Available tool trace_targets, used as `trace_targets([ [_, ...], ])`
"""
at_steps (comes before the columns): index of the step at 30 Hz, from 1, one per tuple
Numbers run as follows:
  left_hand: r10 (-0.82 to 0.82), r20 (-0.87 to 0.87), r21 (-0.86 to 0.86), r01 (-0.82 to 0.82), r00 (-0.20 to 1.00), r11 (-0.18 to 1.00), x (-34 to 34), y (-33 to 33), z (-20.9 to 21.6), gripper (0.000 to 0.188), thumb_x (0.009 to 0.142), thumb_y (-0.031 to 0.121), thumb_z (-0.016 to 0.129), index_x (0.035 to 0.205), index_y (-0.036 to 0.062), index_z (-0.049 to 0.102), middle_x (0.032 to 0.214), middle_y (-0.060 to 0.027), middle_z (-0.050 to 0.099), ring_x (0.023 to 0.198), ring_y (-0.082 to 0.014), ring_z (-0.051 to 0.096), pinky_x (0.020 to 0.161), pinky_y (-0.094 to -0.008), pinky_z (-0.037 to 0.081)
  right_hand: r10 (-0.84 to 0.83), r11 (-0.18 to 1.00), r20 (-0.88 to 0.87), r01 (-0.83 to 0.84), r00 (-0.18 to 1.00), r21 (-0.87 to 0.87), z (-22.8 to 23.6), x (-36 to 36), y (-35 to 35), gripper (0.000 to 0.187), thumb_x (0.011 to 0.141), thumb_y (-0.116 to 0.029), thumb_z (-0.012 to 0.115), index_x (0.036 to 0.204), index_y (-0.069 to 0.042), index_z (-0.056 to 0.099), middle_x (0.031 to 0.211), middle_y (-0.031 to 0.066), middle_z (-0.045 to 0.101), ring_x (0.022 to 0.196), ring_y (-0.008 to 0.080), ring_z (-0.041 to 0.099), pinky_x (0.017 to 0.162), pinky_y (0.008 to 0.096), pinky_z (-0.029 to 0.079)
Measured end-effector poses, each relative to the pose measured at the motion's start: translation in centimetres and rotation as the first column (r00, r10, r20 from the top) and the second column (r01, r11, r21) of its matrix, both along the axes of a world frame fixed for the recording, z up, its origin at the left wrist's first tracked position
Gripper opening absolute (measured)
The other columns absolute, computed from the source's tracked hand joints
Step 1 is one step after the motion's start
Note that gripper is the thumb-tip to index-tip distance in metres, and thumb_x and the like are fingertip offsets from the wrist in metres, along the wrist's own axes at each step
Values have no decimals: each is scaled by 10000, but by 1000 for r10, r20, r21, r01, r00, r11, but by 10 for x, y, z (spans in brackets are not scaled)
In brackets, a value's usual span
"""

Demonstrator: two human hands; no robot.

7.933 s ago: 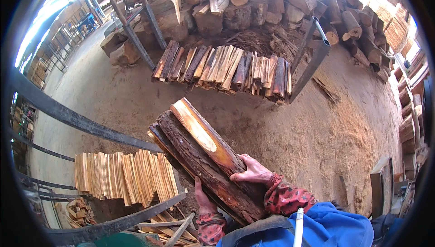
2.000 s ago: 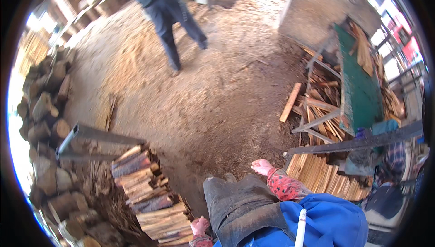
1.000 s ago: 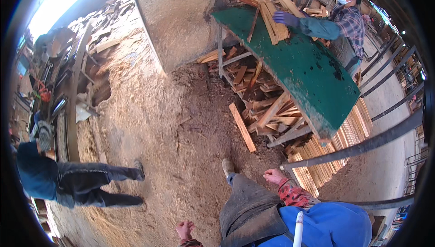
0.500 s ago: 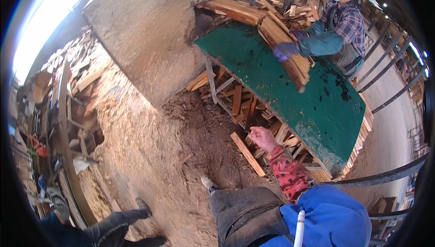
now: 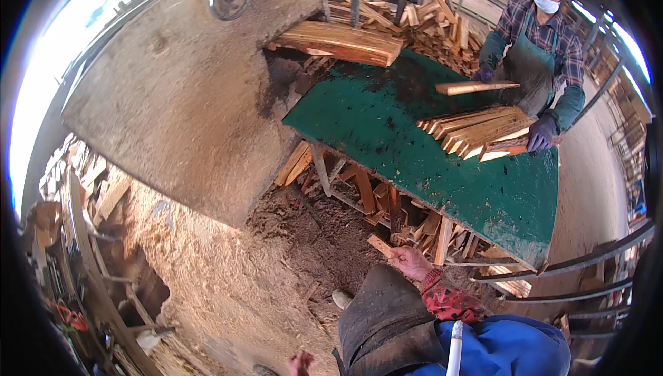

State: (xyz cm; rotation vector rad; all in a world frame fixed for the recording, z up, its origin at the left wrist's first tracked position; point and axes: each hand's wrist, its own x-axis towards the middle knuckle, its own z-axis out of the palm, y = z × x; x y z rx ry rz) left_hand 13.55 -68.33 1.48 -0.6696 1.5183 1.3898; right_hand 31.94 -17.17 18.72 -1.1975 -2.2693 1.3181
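Observation:
My right hand [image 5: 412, 263], in a red patterned sleeve, is in front of my apron beside the near edge of a green-topped table [image 5: 359, 148]. Its fingers are curled in, and I see nothing held in them. A short length of wooden board [image 5: 380, 245] shows just past the fingertips; it appears to lie on the ground, the rest hidden behind the hand and my leg. At the lower edge, my left hand [image 5: 300, 363] is partly in view and blurred, with nothing discernible in it.
Across the table a masked person in gloves handles a fanned row of wooden slats [image 5: 480, 129] and one loose slat [image 5: 476, 87]. A stack of boards [image 5: 338, 43] sits by a large dusty panel [image 5: 173, 79]. Offcuts lie under the table; curved metal bars [image 5: 587, 262] stand at right.
My right hand has drawn back toward my apron, and my left hand has entered at the bottom. The co-worker has shifted the slats right and lifted one. My view has turned slightly.

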Motion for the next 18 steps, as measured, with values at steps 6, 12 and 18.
trace_targets([
  [6, 7, -347, 80, 22, 938, 997, -159, 182, 84, 213, 887, 138, 648, 942, -49, 562, 821, -151, 656, 668, -235, 665, 597, -329, 565, 1, 1000, -96, -1, 995, -3, 22, -55, 40, 143, 837, -91, 681, 913, 2, 604, 772, 84, 581, 705, 202, 624, 636, 312, 509],
  [12, -133, -277, 105, 168, 952, 980, -173, 274, 74, 190, 886, 116, 642, 969, -45, 584, 829, -163, 668, 701, -264, 677, 622, -371, 589, 158, 973, -182, -121, 971, 199, 23, -126, 101, 259, 830, -115, 670, 1066, -24, 616, 824, 111, 608, 744, 273, 620, 634, 365, 509],
  [18, -50, -114, 85, 59, 992, 995, -150, 296, 55, 180, 879, 97, 637, 936, -67, 591, 816, -177, 667, 688, -267, 684, 621, -382, 601, 185, 976, -194, -157, 963, 151, 35, -174, 164, 266, 836, -129, 674, 1075, -25, 618, 833, 137, 610, 758, 293, 629, 642, 380, 511],
])
